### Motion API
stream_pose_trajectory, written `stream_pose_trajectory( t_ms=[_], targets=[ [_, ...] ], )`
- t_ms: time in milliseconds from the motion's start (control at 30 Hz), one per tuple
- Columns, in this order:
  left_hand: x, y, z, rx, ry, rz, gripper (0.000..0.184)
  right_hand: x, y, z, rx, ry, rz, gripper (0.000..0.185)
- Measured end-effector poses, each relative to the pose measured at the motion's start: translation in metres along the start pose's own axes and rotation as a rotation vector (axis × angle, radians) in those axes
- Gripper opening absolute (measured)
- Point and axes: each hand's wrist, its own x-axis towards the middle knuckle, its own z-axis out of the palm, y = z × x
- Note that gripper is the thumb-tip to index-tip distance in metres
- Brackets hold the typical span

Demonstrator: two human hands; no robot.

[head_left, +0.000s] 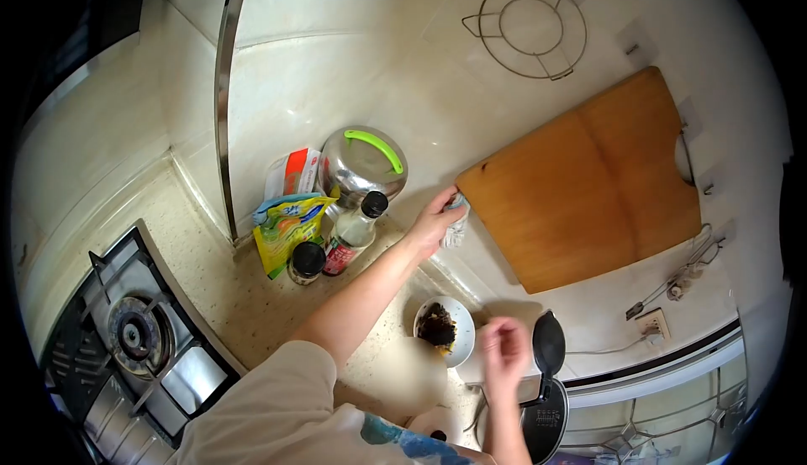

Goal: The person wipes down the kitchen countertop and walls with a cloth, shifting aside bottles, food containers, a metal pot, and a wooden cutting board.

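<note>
My left hand (431,224) grips a bunched grey-white cloth (456,222) at the corner of a large wooden cutting board (588,183). The board rests against the tiled wall, with a curved notch on its far edge. My right hand (505,349) is held lower, with its fingers curled in and slightly blurred; I see nothing in them. Beside it stands a white bowl (461,336) holding dark, wet-looking food (436,325). A black ladle-shaped piece (549,344) is just past my right hand.
A steel pot lid or kettle with a green handle (370,147), a sauce bottle (351,234), a black-capped jar (307,261) and a yellow bag (290,229) stand together by the wall. The gas stove (134,339) is at left. A wire rack (531,26) hangs on the wall.
</note>
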Motion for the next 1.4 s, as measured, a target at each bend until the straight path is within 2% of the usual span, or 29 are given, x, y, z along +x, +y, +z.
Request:
stream_pose_trajectory(
  t_ms=[133,233,267,333,367,400,467,633,733,800,833,1000,1200,1300,1333,1367,1400],
  targets=[
    [0.0,0.0,0.0,-0.122,-0.002,-0.042,0.041,0.059,0.002,-0.061,-0.011,0.361,-0.026,0.027],
    [0.0,-0.006,-0.008,-0.177,-0.07,-0.001,0.041,0.087,0.013,-0.098,-0.199,0.603,-0.139,0.044],
    [-0.004,-0.003,-0.006,-0.179,-0.087,-0.008,0.041,0.094,0.017,-0.105,-0.204,0.618,-0.145,0.044],
    [-0.013,0.008,0.003,-0.28,-0.101,-0.062,0.03,0.106,0.018,-0.115,-0.057,0.572,0.063,0.05],
    [-0.017,0.009,0.008,-0.287,-0.051,-0.059,0.026,0.109,0.016,-0.116,-0.043,0.469,0.143,0.063],
    [-0.017,0.009,0.01,-0.285,-0.066,-0.064,0.026,0.114,0.023,-0.117,0.009,0.406,0.144,0.061],
    [-0.018,0.006,0.011,-0.257,0.057,-0.074,0.026,0.119,0.018,-0.108,0.071,0.339,0.142,0.057],
    [-0.036,0.026,0.028,-0.202,0.135,-0.085,0.015,0.133,0.04,-0.111,0.29,0.387,0.155,0.051],
    [-0.045,0.033,0.028,-0.137,0.105,-0.066,0.014,0.133,0.036,-0.102,0.335,0.431,0.021,0.053],
    [-0.048,0.036,0.029,-0.124,0.129,-0.069,0.014,0.127,0.013,-0.091,0.442,0.485,0.148,0.051],
    [-0.048,0.038,0.031,-0.114,0.158,-0.077,0.014,0.128,0.017,-0.093,0.449,0.49,0.141,0.051],
    [-0.056,0.046,0.043,-0.125,0.167,-0.081,0.014,0.13,0.012,-0.095,0.517,0.517,-0.047,0.048],
    [-0.086,0.048,0.055,-0.141,0.192,-0.07,0.013,0.097,-0.004,-0.104,0.59,0.447,-0.084,0.049],
    [-0.105,0.043,0.054,-0.135,0.185,-0.072,0.012,0.056,-0.016,-0.114,0.595,0.43,-0.011,0.045],
    [-0.113,0.041,0.053,-0.133,0.193,-0.065,0.012,0.041,-0.024,-0.121,0.585,0.401,0.016,0.058],
    [-0.122,0.036,0.05,-0.144,0.18,-0.068,0.013,0.025,-0.032,-0.124,0.564,0.416,0.072,0.059],
    [-0.13,0.039,0.063,-0.109,0.264,-0.066,0.015,0.011,-0.044,-0.12,0.569,0.417,0.065,0.057]
  ],
)
